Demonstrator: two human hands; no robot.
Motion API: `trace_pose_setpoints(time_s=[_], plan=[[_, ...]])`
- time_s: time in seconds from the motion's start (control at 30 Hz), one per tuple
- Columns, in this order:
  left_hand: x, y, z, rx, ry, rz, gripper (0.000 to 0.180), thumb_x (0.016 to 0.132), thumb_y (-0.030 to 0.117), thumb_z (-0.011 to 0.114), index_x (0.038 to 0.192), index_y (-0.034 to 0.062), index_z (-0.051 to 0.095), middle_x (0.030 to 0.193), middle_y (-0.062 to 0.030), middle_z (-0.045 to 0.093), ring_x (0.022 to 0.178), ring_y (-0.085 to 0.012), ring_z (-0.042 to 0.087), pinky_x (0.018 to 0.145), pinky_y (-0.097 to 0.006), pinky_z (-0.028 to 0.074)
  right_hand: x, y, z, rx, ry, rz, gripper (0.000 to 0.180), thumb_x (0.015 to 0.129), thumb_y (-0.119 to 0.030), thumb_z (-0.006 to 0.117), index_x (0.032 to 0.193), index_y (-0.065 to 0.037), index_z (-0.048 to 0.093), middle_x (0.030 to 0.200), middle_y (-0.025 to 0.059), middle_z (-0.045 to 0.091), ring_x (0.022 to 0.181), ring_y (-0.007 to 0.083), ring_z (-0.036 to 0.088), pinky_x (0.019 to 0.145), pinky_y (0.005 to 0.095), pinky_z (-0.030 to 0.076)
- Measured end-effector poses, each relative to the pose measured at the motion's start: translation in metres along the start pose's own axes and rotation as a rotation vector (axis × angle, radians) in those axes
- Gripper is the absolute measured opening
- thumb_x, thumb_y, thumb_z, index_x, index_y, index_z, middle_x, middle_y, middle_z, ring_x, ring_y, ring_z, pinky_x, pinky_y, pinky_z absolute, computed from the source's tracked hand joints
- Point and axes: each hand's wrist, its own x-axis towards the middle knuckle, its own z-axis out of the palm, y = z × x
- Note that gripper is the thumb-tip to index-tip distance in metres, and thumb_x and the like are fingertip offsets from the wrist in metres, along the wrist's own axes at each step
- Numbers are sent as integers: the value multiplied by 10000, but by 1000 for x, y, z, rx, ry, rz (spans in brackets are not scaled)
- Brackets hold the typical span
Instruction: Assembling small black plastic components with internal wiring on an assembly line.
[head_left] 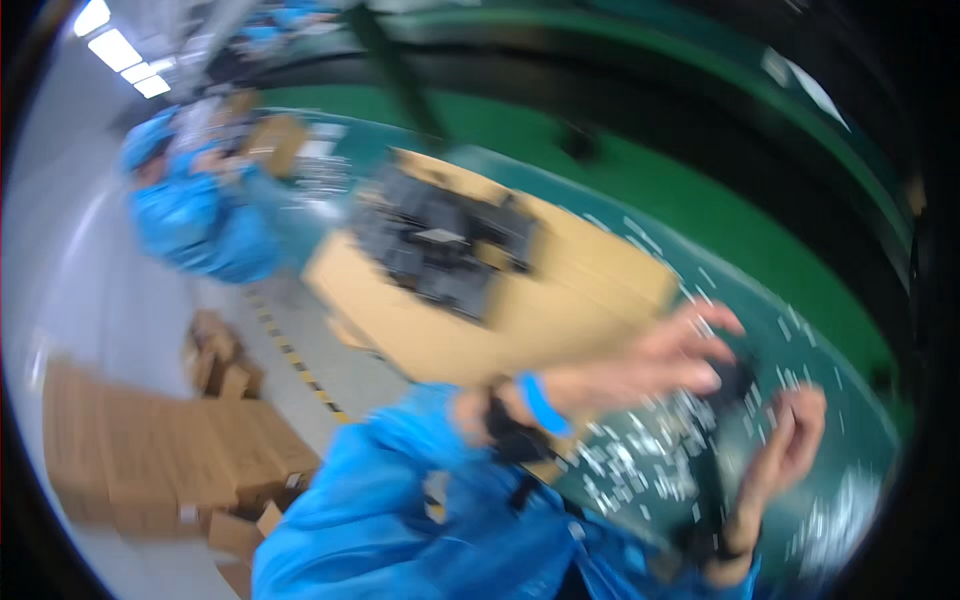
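My left hand [690, 345] reaches out over the green worktop, its fingers apart and blurred by motion. Close by its fingertips is a dark part [735, 385]; whether they touch cannot be made out. My right hand [800, 430] is farther right, fingers curled in, and what they hold, if anything, is too smeared to name. Many small clear or whitish pieces [625, 470] lie scattered between my forearms. A pile of black plastic parts [440, 235] rests on a flat brown cardboard sheet [570, 290] left of my hands.
The green worktop [845, 420] curves along the far side, with more shiny pieces [840, 520] at right. A co-worker in blue [200, 215] stands at the far left near a cardboard box [275, 143]. Brown cartons [170, 440] stand on the floor at lower left.
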Motion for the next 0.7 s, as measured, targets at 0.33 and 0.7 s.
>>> trace_pose_setpoints(time_s=[0.33,0.7], plan=[[9,2,-6,-156,-44,-63,823,771,252,703,1454,40,297,1361,-200,491,1139,-316,610,991,-412,500,20,-7,-3,111,-107,-377,138,866,12,682,986,25,616,940,175,637,772,240,649,650,309,521],[9,2,4,-39,101,-124,979,660,389,802,1424,33,305,1309,-233,490,1177,-372,584,909,-518,569,25,-1,-6,43,-196,-421,228,755,93,717,969,35,665,961,195,652,782,269,672,652,327,541]])
